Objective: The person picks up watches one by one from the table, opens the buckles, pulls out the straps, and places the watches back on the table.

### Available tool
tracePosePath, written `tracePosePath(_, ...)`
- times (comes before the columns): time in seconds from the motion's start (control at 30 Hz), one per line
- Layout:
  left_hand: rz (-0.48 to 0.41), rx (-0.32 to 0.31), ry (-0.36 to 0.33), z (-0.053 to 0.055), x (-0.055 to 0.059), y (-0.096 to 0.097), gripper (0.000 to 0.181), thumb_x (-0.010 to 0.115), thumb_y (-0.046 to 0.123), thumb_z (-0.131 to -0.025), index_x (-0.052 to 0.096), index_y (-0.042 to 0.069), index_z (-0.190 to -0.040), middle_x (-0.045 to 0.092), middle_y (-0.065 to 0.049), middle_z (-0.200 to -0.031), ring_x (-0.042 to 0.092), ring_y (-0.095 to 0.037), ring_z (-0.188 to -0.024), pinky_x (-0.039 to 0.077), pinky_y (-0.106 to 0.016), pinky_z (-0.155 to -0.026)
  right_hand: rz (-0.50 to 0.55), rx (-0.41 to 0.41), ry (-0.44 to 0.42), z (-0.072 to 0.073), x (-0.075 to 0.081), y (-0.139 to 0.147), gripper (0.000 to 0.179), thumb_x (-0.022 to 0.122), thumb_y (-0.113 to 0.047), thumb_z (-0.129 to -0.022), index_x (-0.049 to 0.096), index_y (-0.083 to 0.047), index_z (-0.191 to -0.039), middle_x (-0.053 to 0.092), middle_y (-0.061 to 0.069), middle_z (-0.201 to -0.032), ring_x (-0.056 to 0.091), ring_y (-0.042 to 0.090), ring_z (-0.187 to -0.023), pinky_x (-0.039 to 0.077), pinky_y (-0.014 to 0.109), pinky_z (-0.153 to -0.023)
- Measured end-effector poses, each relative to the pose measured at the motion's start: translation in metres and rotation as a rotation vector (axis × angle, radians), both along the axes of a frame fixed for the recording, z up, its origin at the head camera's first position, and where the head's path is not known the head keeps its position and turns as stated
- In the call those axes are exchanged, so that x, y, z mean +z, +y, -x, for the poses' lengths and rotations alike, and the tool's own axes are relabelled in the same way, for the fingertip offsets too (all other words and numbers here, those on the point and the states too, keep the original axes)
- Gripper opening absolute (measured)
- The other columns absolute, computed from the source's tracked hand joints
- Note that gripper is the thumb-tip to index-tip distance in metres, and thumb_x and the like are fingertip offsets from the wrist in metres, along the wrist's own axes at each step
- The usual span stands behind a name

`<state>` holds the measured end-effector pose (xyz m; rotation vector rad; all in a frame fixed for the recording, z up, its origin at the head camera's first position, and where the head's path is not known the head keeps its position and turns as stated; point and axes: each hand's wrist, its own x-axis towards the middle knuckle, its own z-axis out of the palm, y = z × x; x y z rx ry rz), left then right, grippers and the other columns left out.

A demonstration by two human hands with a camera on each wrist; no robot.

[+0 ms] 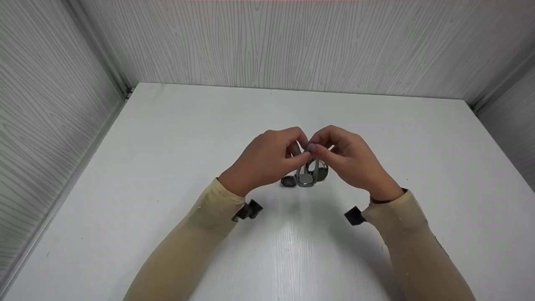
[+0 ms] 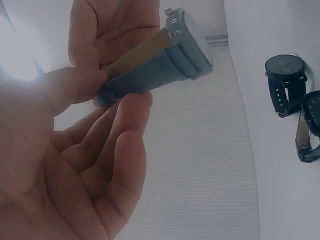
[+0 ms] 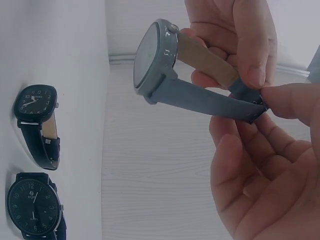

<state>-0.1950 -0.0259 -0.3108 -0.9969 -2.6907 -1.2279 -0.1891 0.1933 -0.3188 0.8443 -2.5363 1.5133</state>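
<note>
A grey wristwatch (image 1: 306, 179) hangs face end down between both hands, above the table. Its strap (image 3: 210, 102) forms a loop, grey outside and tan inside. My left hand (image 1: 267, 156) pinches the strap ends between thumb and fingers. From the other side, my right hand (image 1: 353, 156) pinches the same spot, its thumb against the strap near the buckle (image 3: 257, 114). The fingertips of both hands meet there and partly hide the fastening, so I cannot tell whether it is buckled. The watch case (image 2: 189, 42) points away from the hands.
Two black watches lie on the white table (image 1: 188, 125) beyond the grey one: a squarish-faced watch (image 3: 36, 102) and a round-faced watch (image 3: 34, 205). Wood-grain panels (image 1: 267, 46) stand at the back and sides. Small black blocks (image 1: 355, 215) are fixed at the wrists.
</note>
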Motion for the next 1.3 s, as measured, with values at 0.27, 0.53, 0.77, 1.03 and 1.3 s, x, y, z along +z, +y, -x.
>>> tracePosePath(0.27,-0.046,-0.007,-0.043,-0.0004,-0.0011,0.0007,0.012,0.067,0.027,-0.101,0.064,0.017,-0.107,0.071,0.010,-0.082,0.061,-0.007,-0.070,0.048,-0.028,-0.066,0.059,0.018,-0.011,-0.0009,0.0005,-0.0005,0.011,0.067,-0.012,-0.101,0.069,-0.003,-0.107,0.069,0.004,-0.093,0.064,0.026,-0.081,0.049,0.026,-0.065)
tracePosePath(0.53,-0.069,0.000,-0.089,-0.0005,-0.0004,0.0004,0.016,0.066,0.029,-0.100,0.061,0.017,-0.110,0.074,0.009,-0.087,0.066,-0.008,-0.074,0.051,-0.030,-0.069,0.100,0.007,-0.029,-0.0019,0.0017,-0.0033,0.013,0.064,-0.010,-0.103,0.067,0.000,-0.110,0.066,0.007,-0.093,0.059,0.025,-0.078,0.046,0.026,-0.064)
tracePosePath(0.77,-0.063,0.009,-0.037,0.0017,-0.0008,-0.0007,0.019,0.067,0.034,-0.099,0.068,0.017,-0.109,0.072,0.011,-0.092,0.065,-0.004,-0.081,0.053,-0.028,-0.075,0.161,-0.007,-0.010,-0.0021,0.0013,-0.0025,0.012,0.065,-0.005,-0.101,0.066,0.003,-0.109,0.066,0.008,-0.092,0.061,0.022,-0.079,0.052,0.027,-0.066)
tracePosePath(1.03,-0.081,0.006,-0.035,0.0018,0.0000,0.0000,0.013,0.069,0.029,-0.099,0.074,0.018,-0.102,0.072,0.012,-0.085,0.062,-0.005,-0.074,0.050,-0.029,-0.069,0.142,0.002,-0.048,-0.0001,0.0006,-0.0018,0.011,0.068,-0.011,-0.101,0.068,-0.003,-0.108,0.068,0.009,-0.093,0.063,0.022,-0.081,0.052,0.027,-0.067)
tracePosePath(1.3,-0.041,0.019,-0.004,0.0025,-0.0028,0.0012,0.014,0.069,0.032,-0.100,0.073,0.019,-0.103,0.073,0.012,-0.086,0.064,-0.003,-0.074,0.051,-0.028,-0.068,0.049,-0.026,-0.031,0.0007,-0.0001,-0.0016,0.012,0.070,-0.020,-0.100,0.072,-0.009,-0.105,0.071,0.002,-0.092,0.066,0.025,-0.083,0.051,0.028,-0.067)
